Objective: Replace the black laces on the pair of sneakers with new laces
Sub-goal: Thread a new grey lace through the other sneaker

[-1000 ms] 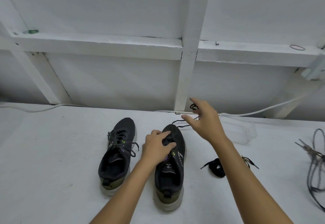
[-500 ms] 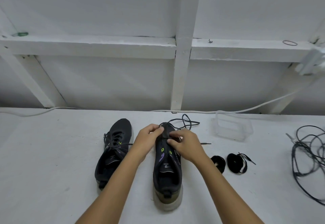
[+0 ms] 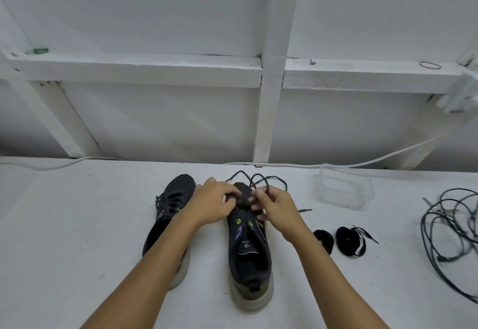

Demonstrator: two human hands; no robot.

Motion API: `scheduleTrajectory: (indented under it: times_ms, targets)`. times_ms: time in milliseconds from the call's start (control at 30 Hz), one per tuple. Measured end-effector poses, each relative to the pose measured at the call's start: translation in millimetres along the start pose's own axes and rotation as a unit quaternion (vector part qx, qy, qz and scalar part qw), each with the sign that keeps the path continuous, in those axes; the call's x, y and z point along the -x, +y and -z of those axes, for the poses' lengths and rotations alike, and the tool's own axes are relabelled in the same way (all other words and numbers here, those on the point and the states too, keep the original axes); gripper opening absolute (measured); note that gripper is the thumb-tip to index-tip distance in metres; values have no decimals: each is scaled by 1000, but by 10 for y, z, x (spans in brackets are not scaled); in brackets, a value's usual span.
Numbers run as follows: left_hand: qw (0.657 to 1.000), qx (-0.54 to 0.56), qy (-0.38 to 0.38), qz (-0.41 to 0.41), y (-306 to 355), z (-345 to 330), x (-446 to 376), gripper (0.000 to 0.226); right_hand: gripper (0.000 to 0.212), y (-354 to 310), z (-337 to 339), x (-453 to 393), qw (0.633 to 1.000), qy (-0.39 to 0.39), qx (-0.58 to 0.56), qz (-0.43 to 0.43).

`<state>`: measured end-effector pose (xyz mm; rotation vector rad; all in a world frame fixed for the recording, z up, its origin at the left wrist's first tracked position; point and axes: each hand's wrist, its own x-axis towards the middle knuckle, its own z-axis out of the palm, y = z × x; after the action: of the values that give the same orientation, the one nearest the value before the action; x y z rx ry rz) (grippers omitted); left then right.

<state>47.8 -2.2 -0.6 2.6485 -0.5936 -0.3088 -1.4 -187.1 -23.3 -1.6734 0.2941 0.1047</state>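
Two black sneakers are standing side by side on the white tabletop [image 3: 77, 225], toes pointing toward the wall. The right-hand sneaker [image 3: 249, 256] is sitting between both forearms. The left hand [image 3: 216, 204] is curling its grip round the toe end of this sneaker from the left side. The right hand [image 3: 274, 206] is pinching the old black lace [image 3: 261, 180] at the front eyelets, its grip closing on the lace; the loose length is looping on the tabletop just beyond the toe. The hands are covering the front eyelets, so how far the lace is threaded cannot be told. The left-hand sneaker [image 3: 173, 204] is lying just beside, laced in black, with the left forearm crossing over its heel.

Right of the hands, two coiled black lace bundles [image 3: 349, 240] are resting on the tabletop near the right forearm. A clear plastic container [image 3: 345, 190] is standing farther back. A tangle of dark cable [image 3: 445, 230] is lying at the right edge. A white cable [image 3: 362, 164] is running along the foot of the wall.
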Motion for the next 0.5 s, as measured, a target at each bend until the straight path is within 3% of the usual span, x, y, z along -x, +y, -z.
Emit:
scheduleTrajectory:
  times_ms: [100,167,233,300,400,500]
  targets:
    - [998,-52,32,-2,-91,132,68,22,19,37,110,-39,987,113,-82,-77]
    - [996,-62,57,1,-176,253,105,22,22,103,231,-60,974,181,-51,-126]
    - [995,-52,80,3,-244,365,147,20,34,143,327,-54,961,195,137,-139]
    - [995,-31,93,-4,-264,439,175,17,58,125,311,-16,921,185,331,-85]
    - [994,2,104,-37,-175,482,192,13,55,-90,156,15,935,98,321,116]
    - [991,17,116,-70,-25,505,175,14,30,-344,-60,34,936,-84,299,167]
